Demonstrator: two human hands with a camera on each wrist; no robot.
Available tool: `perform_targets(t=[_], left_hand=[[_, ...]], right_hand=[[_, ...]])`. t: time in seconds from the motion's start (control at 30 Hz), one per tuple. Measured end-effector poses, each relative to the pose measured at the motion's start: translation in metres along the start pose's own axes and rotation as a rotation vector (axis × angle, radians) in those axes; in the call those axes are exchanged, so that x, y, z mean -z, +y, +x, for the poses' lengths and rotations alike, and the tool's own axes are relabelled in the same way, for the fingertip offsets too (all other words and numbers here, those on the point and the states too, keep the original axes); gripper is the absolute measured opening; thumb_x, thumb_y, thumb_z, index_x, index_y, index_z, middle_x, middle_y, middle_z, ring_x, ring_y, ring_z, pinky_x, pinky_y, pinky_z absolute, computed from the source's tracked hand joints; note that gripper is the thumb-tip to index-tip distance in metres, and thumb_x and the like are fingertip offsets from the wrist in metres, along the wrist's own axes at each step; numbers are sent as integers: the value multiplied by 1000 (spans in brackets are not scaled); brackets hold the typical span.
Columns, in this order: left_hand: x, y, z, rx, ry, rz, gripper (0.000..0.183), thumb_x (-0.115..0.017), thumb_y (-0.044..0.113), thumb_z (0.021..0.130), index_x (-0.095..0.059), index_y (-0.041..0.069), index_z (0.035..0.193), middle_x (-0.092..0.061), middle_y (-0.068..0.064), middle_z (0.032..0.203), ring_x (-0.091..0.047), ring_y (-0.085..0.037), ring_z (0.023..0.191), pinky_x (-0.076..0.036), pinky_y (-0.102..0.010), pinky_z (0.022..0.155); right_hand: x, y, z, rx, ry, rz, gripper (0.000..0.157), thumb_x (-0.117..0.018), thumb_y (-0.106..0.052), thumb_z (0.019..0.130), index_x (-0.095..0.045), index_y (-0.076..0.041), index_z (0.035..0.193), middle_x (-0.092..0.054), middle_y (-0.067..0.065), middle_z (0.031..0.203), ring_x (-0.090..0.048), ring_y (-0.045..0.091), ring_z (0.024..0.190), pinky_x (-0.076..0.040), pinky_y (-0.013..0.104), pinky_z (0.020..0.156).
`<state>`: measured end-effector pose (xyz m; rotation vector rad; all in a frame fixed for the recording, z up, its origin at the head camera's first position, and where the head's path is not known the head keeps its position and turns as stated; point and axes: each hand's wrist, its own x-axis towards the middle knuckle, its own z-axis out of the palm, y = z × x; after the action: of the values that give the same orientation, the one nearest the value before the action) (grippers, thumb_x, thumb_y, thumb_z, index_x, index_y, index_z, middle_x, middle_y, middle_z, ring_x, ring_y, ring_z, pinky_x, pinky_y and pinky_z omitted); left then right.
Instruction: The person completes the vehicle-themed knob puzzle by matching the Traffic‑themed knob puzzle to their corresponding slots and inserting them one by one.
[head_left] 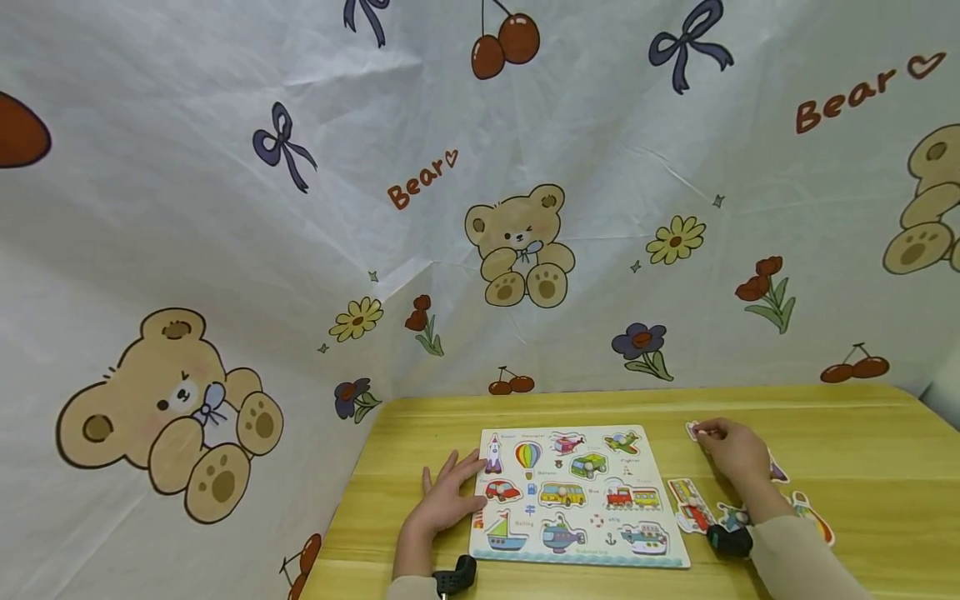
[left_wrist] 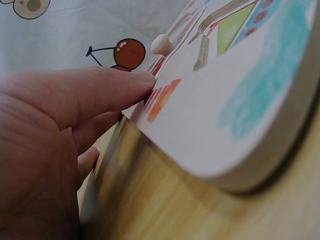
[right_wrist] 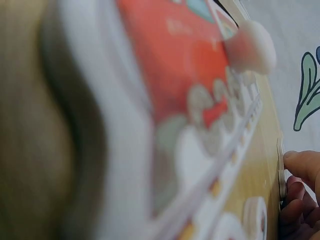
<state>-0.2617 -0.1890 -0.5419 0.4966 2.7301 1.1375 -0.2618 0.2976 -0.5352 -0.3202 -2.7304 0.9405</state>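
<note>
A white wooden picture board (head_left: 525, 537) of vehicles lies on the table. My left hand (head_left: 444, 500) is at its left side with the fingers spread, and in the left wrist view the thumb (left_wrist: 115, 90) rests on the board's edge beside a small knob (left_wrist: 161, 45). Beyond the board's right side, my right hand (head_left: 731, 454) pinches a small white-edged puzzle piece (head_left: 692, 430) between thumb and fingers. The right wrist view shows this piece (right_wrist: 281, 167) edge-on, its picture hidden. Nearer the right wrist is a red fire engine piece (head_left: 692, 507) with a knob (right_wrist: 252, 47).
More loose pieces lie around the right forearm: a purple one (head_left: 777, 471), a rocket-like one (head_left: 813, 518) and a bluish one (head_left: 733, 514) by the black wrist camera (head_left: 729, 542). A bear-printed cloth (head_left: 585, 333) hangs along the back of the wooden table (head_left: 885, 467).
</note>
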Motion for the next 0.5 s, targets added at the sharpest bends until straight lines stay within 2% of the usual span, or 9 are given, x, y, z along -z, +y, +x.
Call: perform_targets(t=[0.2,0.5], left_hand=[[1,0,-1,-2,-3,7,62,-73,20,87,-54,18,145,-38,-4,161,-12,-42,155,18,-74,112],[1,1,-1,-3,0,3,62,-73,21,86,-54,18,146,-38,-4,161,-12,-42,155,19,-73,112]], right_hand=[[0,0,0,5,-13,-10,28,-60,-23,98,-70,-2,111,-68,20,94,-59,28,77,-38,31,61],[0,-5,0,47,-63,-18,25,-61,-17,95,-72,0,109,-69,26,102,-64,36,86,-49,48,70]])
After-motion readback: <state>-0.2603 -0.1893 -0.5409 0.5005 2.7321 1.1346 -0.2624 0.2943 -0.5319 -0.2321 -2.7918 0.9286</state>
